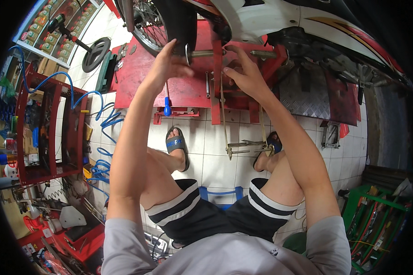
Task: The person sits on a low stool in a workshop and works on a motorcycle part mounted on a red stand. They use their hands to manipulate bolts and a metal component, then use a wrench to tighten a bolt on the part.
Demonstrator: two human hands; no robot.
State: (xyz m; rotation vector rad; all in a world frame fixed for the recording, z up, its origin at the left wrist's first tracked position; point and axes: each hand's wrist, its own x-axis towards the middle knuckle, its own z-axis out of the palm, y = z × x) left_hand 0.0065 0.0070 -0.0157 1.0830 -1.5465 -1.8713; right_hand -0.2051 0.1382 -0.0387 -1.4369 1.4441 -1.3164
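My left hand (164, 68) is up beside the black tyre (181, 27) of a motorbike wheel. Its fingers are stretched and apart, some of them smeared by motion, and no held thing shows. Close to its fingertips is the metal crossbar (188, 54) on the end of a threaded rod (209, 53), which runs to a red steel clamp post (217, 68). On the post's other side my right hand (247, 75) has thumb and forefinger spread toward it; whether they touch it I cannot tell. A second threaded rod (264, 54) lies beyond that hand.
A blue-handled screwdriver (167, 107) and a spanner (208, 85) lie on the red lift platform (137, 87). A metal pedal-like bar (248, 147) hangs between my feet. A coiled blue hose (106, 120) and red shelf cart (50, 128) stand left, a green rack (376, 220) right.
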